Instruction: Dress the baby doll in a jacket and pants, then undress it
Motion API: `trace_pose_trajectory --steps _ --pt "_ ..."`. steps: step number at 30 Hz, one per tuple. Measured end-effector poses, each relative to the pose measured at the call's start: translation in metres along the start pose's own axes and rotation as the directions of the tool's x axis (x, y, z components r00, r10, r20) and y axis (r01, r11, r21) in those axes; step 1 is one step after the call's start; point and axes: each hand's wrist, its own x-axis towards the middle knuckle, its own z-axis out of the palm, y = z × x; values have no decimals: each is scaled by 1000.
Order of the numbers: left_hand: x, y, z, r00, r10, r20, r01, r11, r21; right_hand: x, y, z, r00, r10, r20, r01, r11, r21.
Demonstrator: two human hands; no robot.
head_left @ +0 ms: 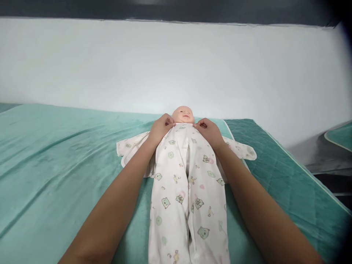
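Observation:
A baby doll (183,114) lies on its back, its head showing at the far edge of the bed. White trousers (172,183) printed with small green and pink animals lie over its body, with the waist edge just below the chin and the legs towards me. My left hand (163,125) pinches the left end of that waist edge. At the right end, my right hand (205,129) pinches the same edge. Under the trousers a white printed top (242,150) shows, its sleeves spread out to both sides.
A light green sheet (68,165) with wrinkles covers the bed. A darker quilted green cover (277,165) lies on the right. Behind the bed stands a white wall (165,66). Another green-topped surface (341,135) shows at the right edge.

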Motion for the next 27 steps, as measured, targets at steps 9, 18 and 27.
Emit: trace_pose_trajectory --steps 9,18,27 --pt "-44 -15 -13 958 282 50 -285 919 271 -49 1 -10 961 -250 -121 262 960 101" --pt "-144 -10 -25 953 301 -7 -257 824 504 -221 -39 -27 960 -154 -232 167 985 40" --pt "-149 -5 -26 994 101 47 -110 798 593 -333 -84 -8 938 -299 178 347 835 -427"
